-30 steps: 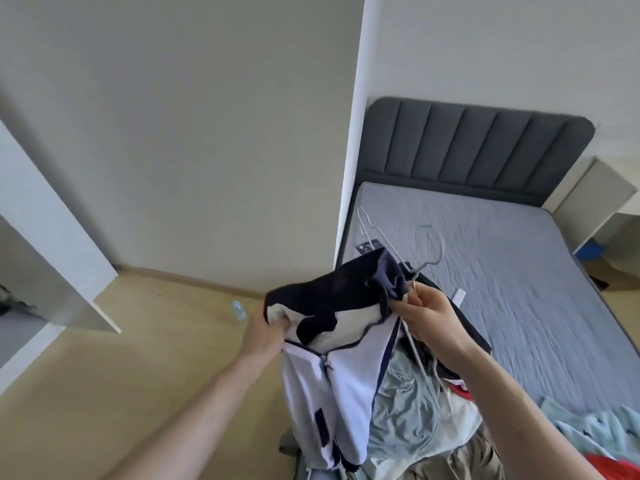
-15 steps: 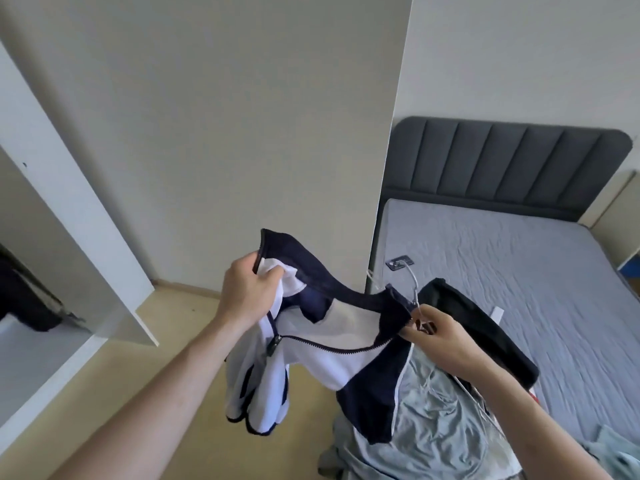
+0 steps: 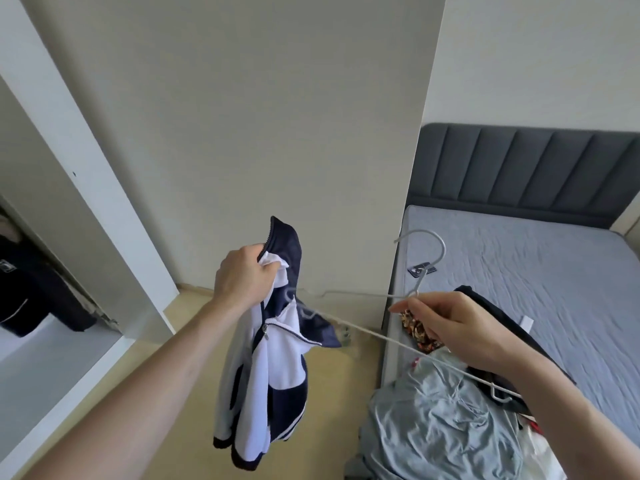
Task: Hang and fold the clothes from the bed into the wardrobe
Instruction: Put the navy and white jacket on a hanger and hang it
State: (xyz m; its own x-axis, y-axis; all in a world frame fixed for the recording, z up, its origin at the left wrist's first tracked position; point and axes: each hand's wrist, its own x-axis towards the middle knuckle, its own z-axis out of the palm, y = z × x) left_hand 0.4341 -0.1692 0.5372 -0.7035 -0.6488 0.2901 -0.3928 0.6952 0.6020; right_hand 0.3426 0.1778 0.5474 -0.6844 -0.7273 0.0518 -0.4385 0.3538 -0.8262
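At the far left, the wardrobe [image 3: 69,237] stands open, and a dark piece of clothing [image 3: 31,289] is already hung inside it.

Next, the left hand [image 3: 242,278] is held up over the floor [image 3: 166,393]. Its fingers [image 3: 273,268] are clenched round the collar of a white and dark blue jacket [image 3: 263,375]. The rest of the jacket hangs down below the fingers, with its zip partly open.

A thin white hanger [image 3: 398,296] is stretched between the two hands. One end of it is poked into the jacket just below the left fingers. Its hook points up, above the right fingers.

The right hand [image 3: 460,327] is held at the edge of the bed [image 3: 554,289]. The neck of the hanger is pinched by its fingers [image 3: 408,306], just under the hook.

Below the right fingers, a pale blue-grey garment [image 3: 443,427] and other clothes are piled on the bed. A small dark thing, maybe a phone [image 3: 422,270], lies on the bed past the hook.

Things could go wrong from here. Only one end of the hanger is inside the jacket, so the jacket could slide off when it is let go. The cloth is soft and floppy, and the other shoulder could be missed. The long bar could also be caught on the clothes pile and drag something down.
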